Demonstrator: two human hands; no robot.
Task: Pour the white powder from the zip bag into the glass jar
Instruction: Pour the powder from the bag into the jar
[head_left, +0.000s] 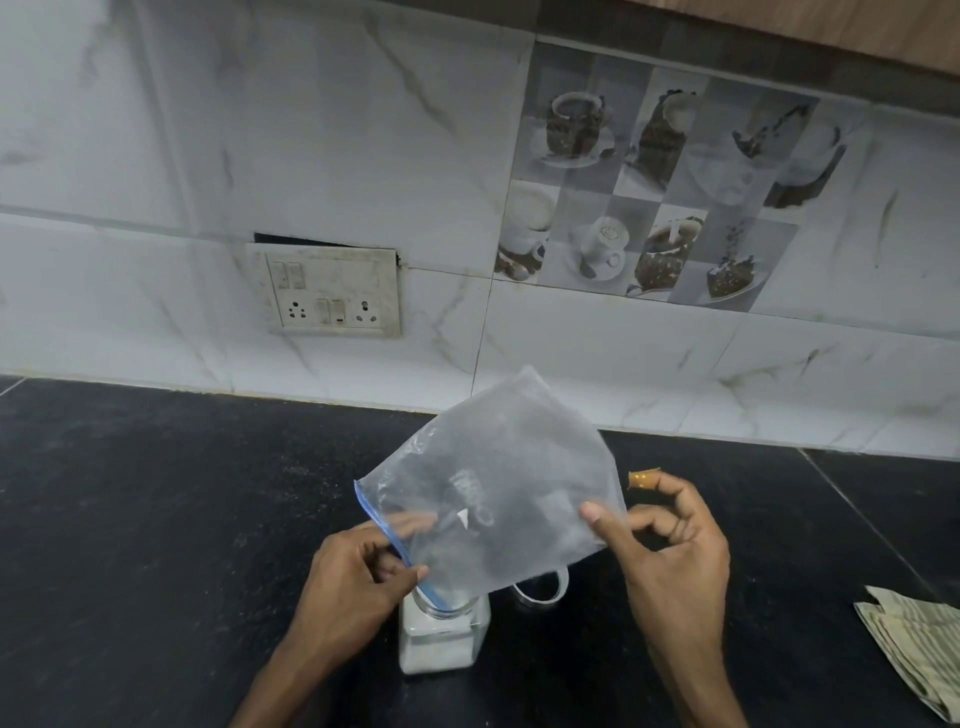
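Head view: the zip bag (498, 488) is tipped up over the glass jar (441, 644), its blue zip mouth lowered into the jar's opening and its closed end raised toward the back edge of the counter (156, 519). That slope lets whatever clings inside slide down. The bag looks nearly empty, with only a dusty film left, while white powder (436, 657) fills the lower part of the jar, so the pour is probably close to done.

The jar stands toward the near edge of the counter, about midway along it. The left hand (353, 577) pinches the zip rim right at the jar's mouth, thumb toward the person, steering the opening. The right hand (670, 556) grips the bag's lower side edge between thumb and curled fingers, holding the film taut.

A clear lid (540, 590) lies just right of the jar, and a folded cloth (914, 644) lies toward the right edge.
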